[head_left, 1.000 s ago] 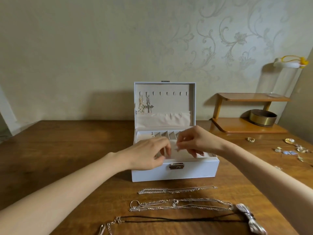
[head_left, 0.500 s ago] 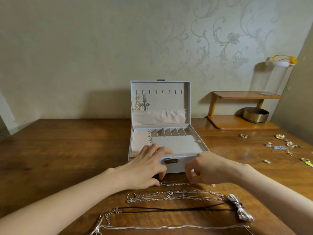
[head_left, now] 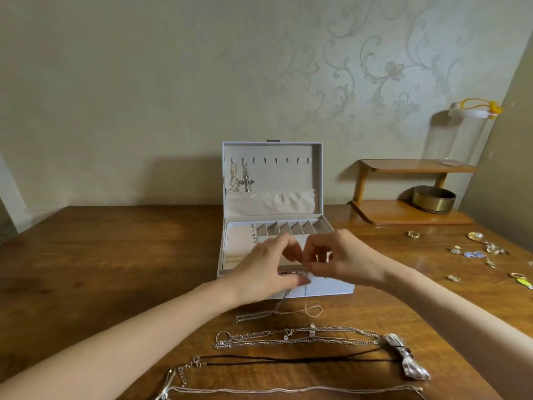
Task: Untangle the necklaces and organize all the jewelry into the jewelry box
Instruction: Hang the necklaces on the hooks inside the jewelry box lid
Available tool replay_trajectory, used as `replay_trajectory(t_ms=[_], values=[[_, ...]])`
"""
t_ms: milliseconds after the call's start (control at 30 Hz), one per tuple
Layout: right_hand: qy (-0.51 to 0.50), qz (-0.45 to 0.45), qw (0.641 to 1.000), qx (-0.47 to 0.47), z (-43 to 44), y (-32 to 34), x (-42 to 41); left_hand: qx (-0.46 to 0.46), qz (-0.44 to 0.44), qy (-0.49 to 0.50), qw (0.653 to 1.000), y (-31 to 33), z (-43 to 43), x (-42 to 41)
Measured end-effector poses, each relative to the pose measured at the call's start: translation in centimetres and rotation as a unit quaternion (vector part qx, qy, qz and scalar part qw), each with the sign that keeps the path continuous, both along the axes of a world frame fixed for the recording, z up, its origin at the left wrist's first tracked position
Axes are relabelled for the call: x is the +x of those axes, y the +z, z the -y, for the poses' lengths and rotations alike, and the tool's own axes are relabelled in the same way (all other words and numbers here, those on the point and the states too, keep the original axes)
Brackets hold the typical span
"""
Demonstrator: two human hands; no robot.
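**A:** In the head view, which step is this?

**B:** I'd judge it as putting away one necklace. The left hand (head_left: 268,269) and right hand (head_left: 343,261) meet over the front edge of the open jewelry box (head_left: 331,287). Their fingers are curled, and each seems to pinch the top of a thin necklace (head_left: 278,306). It hangs down before the box, with its lower end lying on the surface (head_left: 115,255) just in front.

**A:** And next?

**B:** Probably lifting it clear without a snag, then onto a free hook in the lid, beside the two hung pendants (head_left: 242,179). The silver chains (head_left: 297,337), the black cord (head_left: 288,360) and the small pieces (head_left: 476,251) at right lie unsorted.

**A:** Anything unclear?

**B:** The fingertips are blurred, so the clasp and the exact pinch can't be made out. The hands hide most of the front compartments, and the nearest chain (head_left: 288,389) is cut off by the bottom edge.
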State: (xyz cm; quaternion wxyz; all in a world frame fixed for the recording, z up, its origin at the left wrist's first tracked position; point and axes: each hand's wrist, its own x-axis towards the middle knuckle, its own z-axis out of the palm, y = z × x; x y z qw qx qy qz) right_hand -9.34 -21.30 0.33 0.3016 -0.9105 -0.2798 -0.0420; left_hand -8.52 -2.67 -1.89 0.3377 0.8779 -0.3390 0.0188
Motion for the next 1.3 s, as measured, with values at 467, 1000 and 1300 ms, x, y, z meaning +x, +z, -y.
replay_trajectory(t_ms=[467, 1000, 1300], values=[[0.007, -0.225, 0.909, 0.351, 0.7, 1.1, 2.0, -0.186, -0.053, 0.170, 0.966, 3.1, -2.2, 4.2], [-0.035, -0.150, 0.859, 0.488, 0.5, 4.0, 5.7, -0.329, -0.260, 0.077, 0.905, 2.7, -3.8, 6.3], [0.019, -0.190, 0.854, 0.484, -2.1, 4.7, 6.1, -0.310, -0.271, 0.048, 0.910, 3.3, -1.8, 5.5]])
